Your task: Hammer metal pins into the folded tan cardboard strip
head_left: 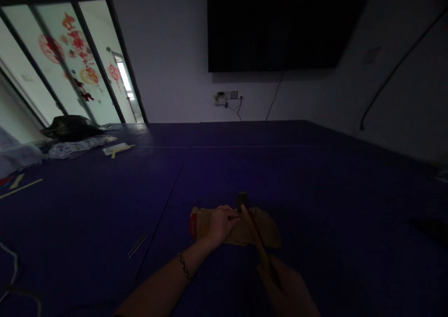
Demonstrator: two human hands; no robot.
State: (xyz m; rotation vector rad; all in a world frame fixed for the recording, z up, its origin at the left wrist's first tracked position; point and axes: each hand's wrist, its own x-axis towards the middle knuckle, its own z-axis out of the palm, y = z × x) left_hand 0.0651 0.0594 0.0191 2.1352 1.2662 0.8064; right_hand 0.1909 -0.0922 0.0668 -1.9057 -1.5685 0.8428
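Two hands work low on the dark blue table (315, 177). The left hand (220, 223), bracelet at the wrist, lies fingers together, pressing down a tan woven piece (266, 228) lying flat near the table's front edge. The right hand (287, 289) has its fingers clamped around a hammer (254, 228), whose head sits at the piece's far edge.

Both forearms are bare, with no sleeve showing in the head view. The left hand (220, 223) has a beaded bracelet (184, 266) around its wrist, the beads small and rounded, alternating pale and darker in the dim light. The right hand (290, 289) shows no ring, watch or band that can be made out; the light is too low for finer detail
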